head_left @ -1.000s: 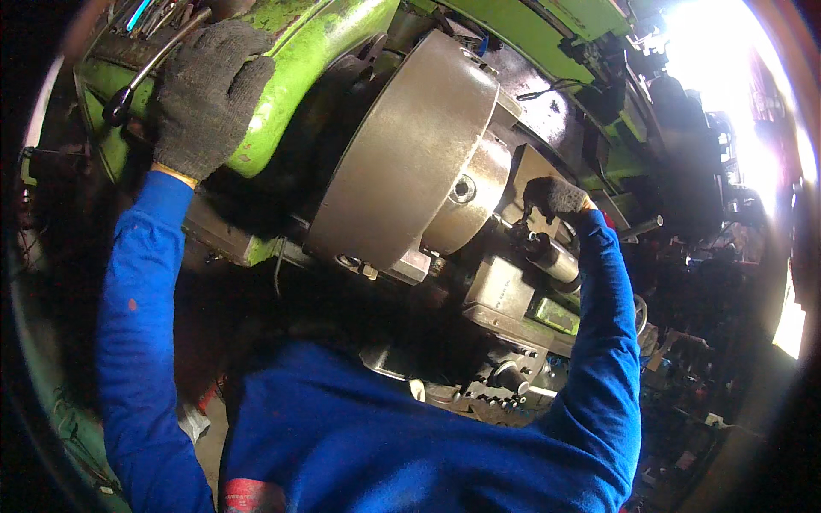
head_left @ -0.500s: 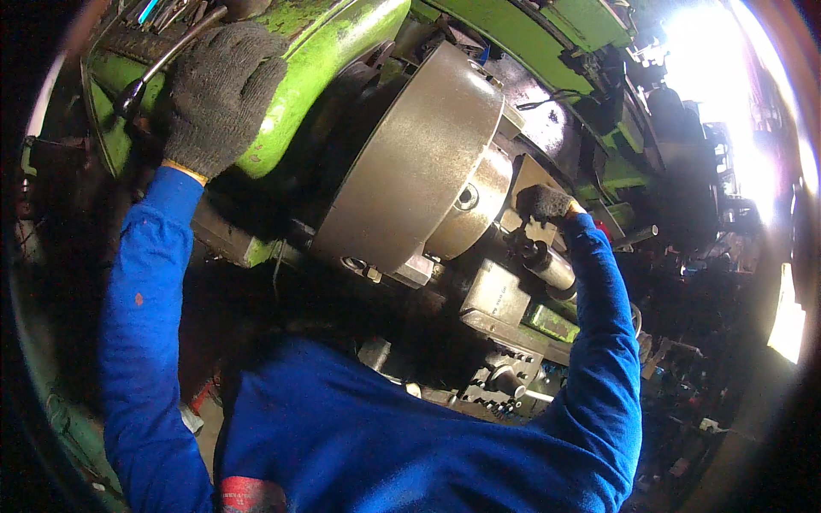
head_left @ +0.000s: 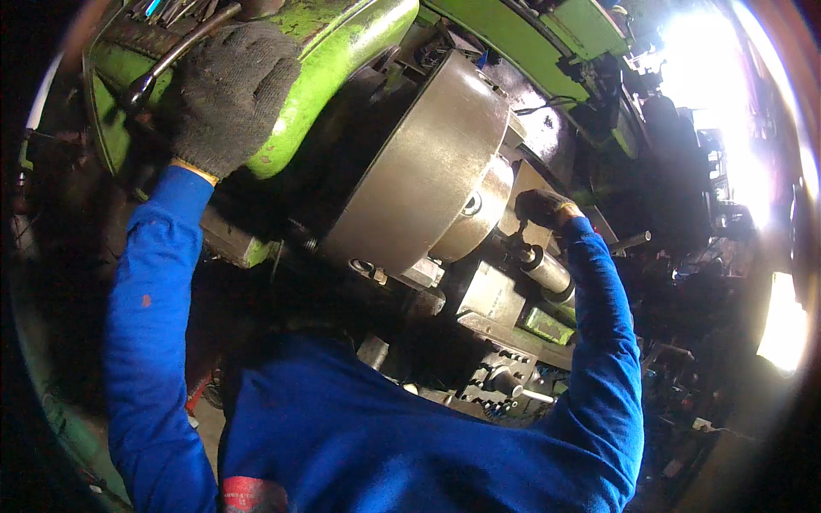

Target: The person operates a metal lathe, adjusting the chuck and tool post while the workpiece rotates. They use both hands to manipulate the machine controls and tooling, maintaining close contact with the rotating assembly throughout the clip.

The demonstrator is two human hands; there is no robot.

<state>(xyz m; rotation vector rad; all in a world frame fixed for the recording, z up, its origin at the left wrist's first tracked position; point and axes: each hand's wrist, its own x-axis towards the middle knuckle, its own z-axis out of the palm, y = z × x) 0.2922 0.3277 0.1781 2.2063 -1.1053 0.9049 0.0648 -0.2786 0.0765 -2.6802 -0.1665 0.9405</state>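
My left hand (head_left: 233,101), in a dark knitted glove with a yellow cuff, lies on the green lathe headstock (head_left: 340,81). Its fingers curl over the far side; what they grip is hidden. A metal lever (head_left: 184,51) with a dark knob runs close along its left. In the middle is the large steel lathe chuck (head_left: 419,162), with a smaller round workpiece (head_left: 476,209) at its right face. My right hand (head_left: 540,208), gloved too, is closed just right of the workpiece, above a steel cylinder (head_left: 547,272). Whatever it holds is too dark to make out.
Below the cylinder is a pale metal plate (head_left: 493,292). Nearer my body sits a control panel (head_left: 496,382) with knobs and a handle. Green machine parts (head_left: 590,34) extend behind the chuck. Thin metal tools (head_left: 175,10) lie at the top left. Strong light comes from the right.
The view has shifted slightly, and my left hand appears a little farther right. A dark rounded part now shows under the chuck's lower edge. My right hand stays beside the workpiece.
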